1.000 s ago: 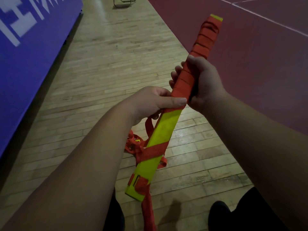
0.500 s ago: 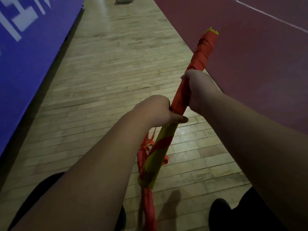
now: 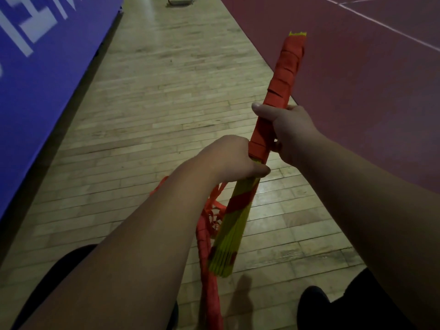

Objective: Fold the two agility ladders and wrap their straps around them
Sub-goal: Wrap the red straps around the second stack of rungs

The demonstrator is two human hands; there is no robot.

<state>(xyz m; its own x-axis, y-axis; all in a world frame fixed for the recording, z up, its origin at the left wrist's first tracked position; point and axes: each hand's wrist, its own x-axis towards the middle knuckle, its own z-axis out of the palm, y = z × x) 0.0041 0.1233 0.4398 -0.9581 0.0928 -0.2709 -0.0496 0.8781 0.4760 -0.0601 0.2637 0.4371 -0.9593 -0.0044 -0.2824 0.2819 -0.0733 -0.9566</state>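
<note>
A folded agility ladder (image 3: 234, 225), a stack of yellow slats, points away from me over the floor. Its far half is bound in orange strap (image 3: 283, 72). My right hand (image 3: 289, 129) grips the wrapped part near the middle. My left hand (image 3: 234, 158) grips the bundle just below that, where the wrapping ends. One orange turn crosses the bare yellow near half. A loose strap tail (image 3: 209, 289) hangs in a tangle beside the near end, down toward the floor. No second ladder is in view.
Pale wooden floorboards (image 3: 147, 110) run ahead of me. A blue padded wall (image 3: 42, 63) with white lettering lines the left. A dark red court surface (image 3: 369, 91) with white lines lies to the right. My dark shoe (image 3: 314, 306) shows at the bottom right.
The bundle has rolled from its flat yellow face onto its edge and swung nearer to me. Both hands kept their grip and turned with it.
</note>
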